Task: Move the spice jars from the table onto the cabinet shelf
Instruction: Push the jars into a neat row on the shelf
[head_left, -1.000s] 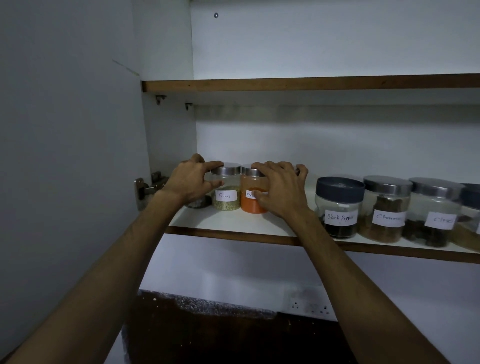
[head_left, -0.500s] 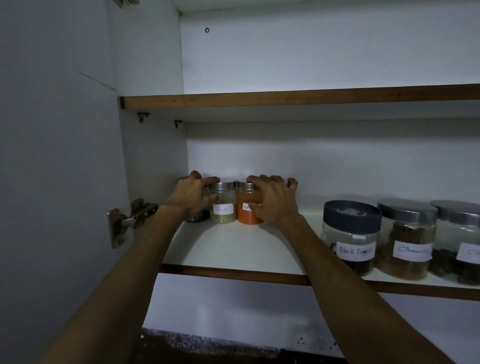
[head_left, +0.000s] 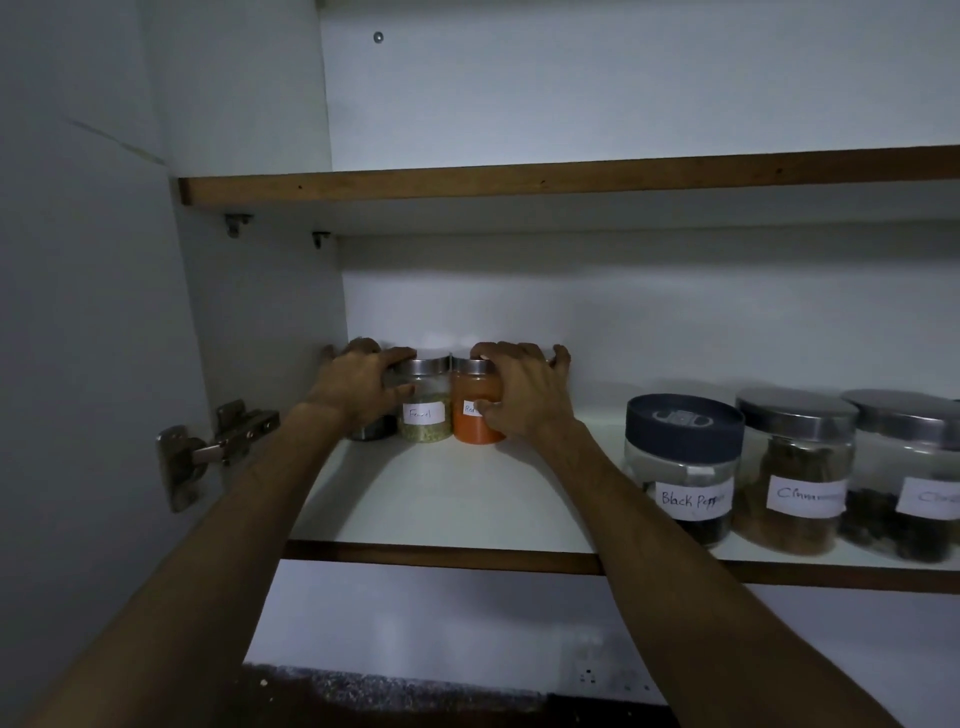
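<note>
I see the left hand gripping the fennel jar and the right hand gripping the red jar, both standing touching on the shelf.

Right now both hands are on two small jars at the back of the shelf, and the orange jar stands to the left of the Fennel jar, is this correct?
Not quite. In the head view the orange jar stands to the right of the Fennel jar. The left hand and right hand are indeed on them, at the back of the shelf.

White cabinet shelf — small jars left, larger jars right.
</note>
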